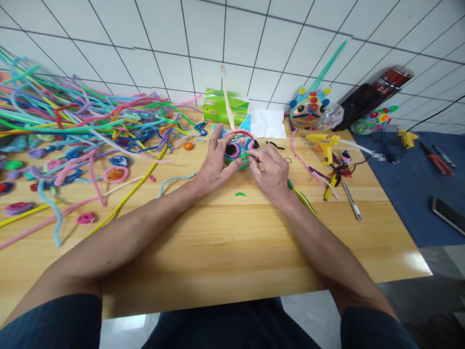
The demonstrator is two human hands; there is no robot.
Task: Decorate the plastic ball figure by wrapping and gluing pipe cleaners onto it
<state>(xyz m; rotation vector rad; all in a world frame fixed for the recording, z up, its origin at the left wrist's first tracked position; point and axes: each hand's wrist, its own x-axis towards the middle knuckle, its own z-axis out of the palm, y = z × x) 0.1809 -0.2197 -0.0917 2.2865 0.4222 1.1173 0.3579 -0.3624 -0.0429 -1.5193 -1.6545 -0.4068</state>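
- Left hand [213, 169]: fingers curved part-open round the left side of a fuzzy face [241, 144], holding it.
- Right hand [273, 173]: thumb and forefinger nearly meeting at the face's right edge; cannot tell whether a piece is pinched.
- Face: rounded, multicoloured; black eyes, one ringed pink; green lower rim.
- Nearer than face: short green scrap [240, 194].
- Behind it: glossy green packet [225, 109], white paper [269, 124].
- Left of it: tangled fuzzy stems [119, 114].
- Right of it: yellow plastic glue gun [326, 143].
- Beneath: smooth, pale-grained wooden desk [203, 252]; beyond, white tiled wall [203, 39], dark joints.
- Face partly hidden by hands; stems cut off at left; pixelated patch obscures an item beyond the gun.
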